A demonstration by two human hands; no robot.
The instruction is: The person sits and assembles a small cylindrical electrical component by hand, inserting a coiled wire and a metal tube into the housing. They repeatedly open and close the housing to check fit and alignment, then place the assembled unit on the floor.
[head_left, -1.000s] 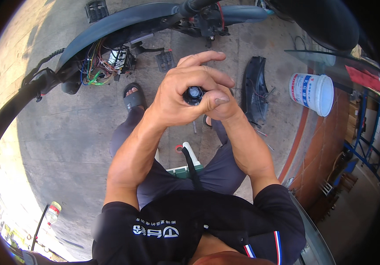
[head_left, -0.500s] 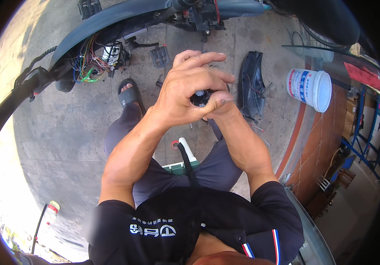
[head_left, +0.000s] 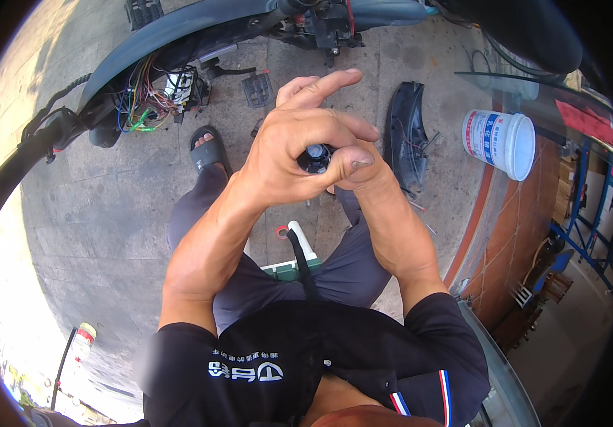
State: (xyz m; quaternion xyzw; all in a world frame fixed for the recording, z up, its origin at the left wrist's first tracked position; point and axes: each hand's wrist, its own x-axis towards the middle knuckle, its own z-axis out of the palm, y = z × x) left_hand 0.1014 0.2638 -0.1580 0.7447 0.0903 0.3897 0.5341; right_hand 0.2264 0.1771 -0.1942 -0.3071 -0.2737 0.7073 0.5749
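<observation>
My left hand [head_left: 299,139] is raised in front of my body, its thumb and index finger curled round a small black round part [head_left: 315,160] with a paler centre. The other fingers of that hand stretch out toward the right. Behind it is my right hand [head_left: 360,179], reached in from the right forearm; its fingers are hidden by the left hand, so I cannot tell whether they grip the same part. The lower side of the black part is also out of sight.
Ahead stands a partly stripped two-wheeler [head_left: 178,53], its bundle of coloured wires [head_left: 143,103] hanging at the left. A black curved panel [head_left: 404,135] lies on the paving, right of my hands. Farther right is a white bucket [head_left: 498,142]. A green toolbox [head_left: 285,271] sits between my legs.
My left hand has shifted slightly left and turned a little, its fingers more spread. The black part's round end now shows more plainly.
</observation>
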